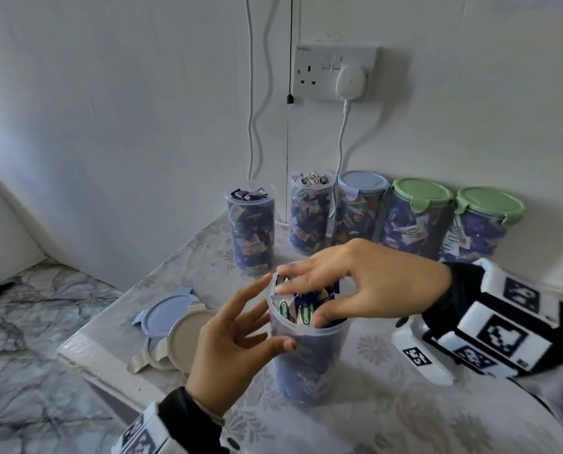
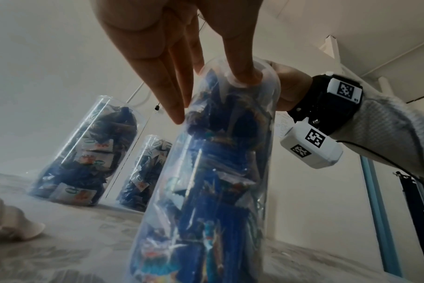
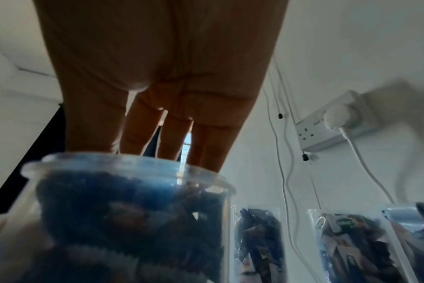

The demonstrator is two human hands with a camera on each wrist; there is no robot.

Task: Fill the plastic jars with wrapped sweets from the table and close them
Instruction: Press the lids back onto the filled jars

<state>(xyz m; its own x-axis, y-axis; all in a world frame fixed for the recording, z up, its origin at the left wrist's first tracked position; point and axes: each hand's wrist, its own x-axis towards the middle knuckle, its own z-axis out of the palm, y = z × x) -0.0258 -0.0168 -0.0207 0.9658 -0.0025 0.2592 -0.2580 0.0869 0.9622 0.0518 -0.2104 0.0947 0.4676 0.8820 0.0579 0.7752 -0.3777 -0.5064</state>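
Observation:
A clear plastic jar (image 1: pixel 309 352) packed with blue and white wrapped sweets (image 1: pixel 298 311) stands without a lid in the middle of the table. My left hand (image 1: pixel 270 314) steadies it: straight fingers (image 2: pixel 172 95) lie along its far left side and the thumb presses the front wall below the rim. My right hand (image 1: pixel 301 296) reaches over the jar's mouth from the right, with straight fingers (image 3: pixel 206 145) and thumb pressing the top sweets down. In the right wrist view the jar (image 3: pixel 133 210) is close and blurred.
Along the wall stand two full jars without lids (image 1: pixel 253 231) (image 1: pixel 311 214), one with a blue lid (image 1: pixel 358 208) and two with green lids (image 1: pixel 414 217). Loose blue (image 1: pixel 167 314) and beige lids (image 1: pixel 188 335) lie near the table's left edge. Cables hang from a wall socket (image 1: pixel 335 73).

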